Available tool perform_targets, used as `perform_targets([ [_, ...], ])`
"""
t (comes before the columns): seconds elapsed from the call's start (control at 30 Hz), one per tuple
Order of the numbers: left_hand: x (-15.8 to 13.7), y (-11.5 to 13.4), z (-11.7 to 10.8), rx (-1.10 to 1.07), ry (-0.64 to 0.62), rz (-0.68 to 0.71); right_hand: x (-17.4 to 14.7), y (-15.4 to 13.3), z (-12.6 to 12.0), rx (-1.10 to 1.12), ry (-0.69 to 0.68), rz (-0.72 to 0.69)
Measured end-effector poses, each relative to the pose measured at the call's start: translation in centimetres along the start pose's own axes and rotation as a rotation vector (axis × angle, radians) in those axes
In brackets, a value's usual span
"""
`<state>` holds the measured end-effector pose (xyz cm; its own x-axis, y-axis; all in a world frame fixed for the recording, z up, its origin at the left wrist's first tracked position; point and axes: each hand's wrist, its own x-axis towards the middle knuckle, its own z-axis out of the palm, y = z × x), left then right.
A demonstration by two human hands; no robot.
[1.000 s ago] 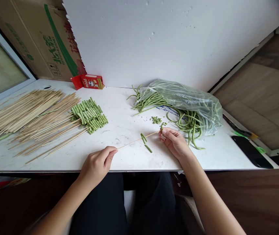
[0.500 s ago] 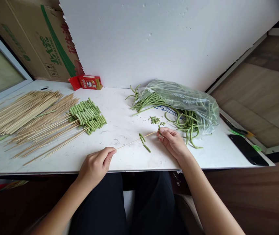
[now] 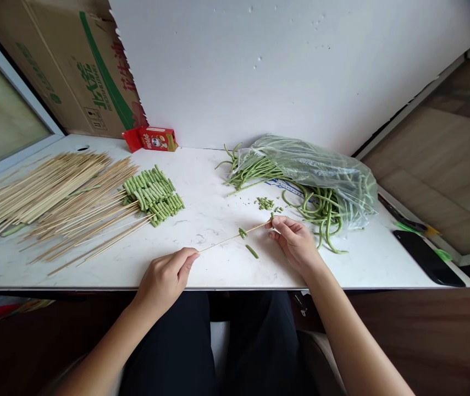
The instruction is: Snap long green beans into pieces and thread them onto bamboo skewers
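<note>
We've got a worktop point(image 3: 202, 187) with a clear bag point(image 3: 304, 154) of long beans point(image 3: 329, 206); that bag's our landmark. Far left of it, loose skewers point(image 3: 45, 187) fan out; an arm brush could roll some. Less far left, heaped bean skewers point(image 3: 148, 190); we'd guess a knock topples the stack. Left hand point(image 3: 164, 275), well front-left of the bag, pinches one end of the held skewer point(image 3: 222, 242). Right hand point(image 3: 294, 242), just in front of the bag, pinches a bean piece point(image 3: 272, 219) at the other end; we can't tell if it's pierced. Tip could slip and prick those fingertips, since they sit right by it. Off-centre push could split the piece; left grip so far back could bow the stick. Front of the bag: a loose piece point(image 3: 252, 252), easily swept, and clippings point(image 3: 265, 203).
</note>
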<state>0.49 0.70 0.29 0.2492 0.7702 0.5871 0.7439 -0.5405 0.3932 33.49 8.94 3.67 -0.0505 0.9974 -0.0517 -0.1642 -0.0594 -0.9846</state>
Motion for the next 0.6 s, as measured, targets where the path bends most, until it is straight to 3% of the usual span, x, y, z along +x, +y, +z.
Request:
perform_targets([
  [0.23, 0.24, 0.11, -0.28, -0.056, -0.101, 0.045, -0.06, 0.65, 0.23, -0.068, -0.016, -0.131],
  [0.6, 0.63, 0.22, -0.81, -0.138, -0.158, 0.032, -0.59, 0.02, 0.49, -0.138, -0.045, -0.158],
])
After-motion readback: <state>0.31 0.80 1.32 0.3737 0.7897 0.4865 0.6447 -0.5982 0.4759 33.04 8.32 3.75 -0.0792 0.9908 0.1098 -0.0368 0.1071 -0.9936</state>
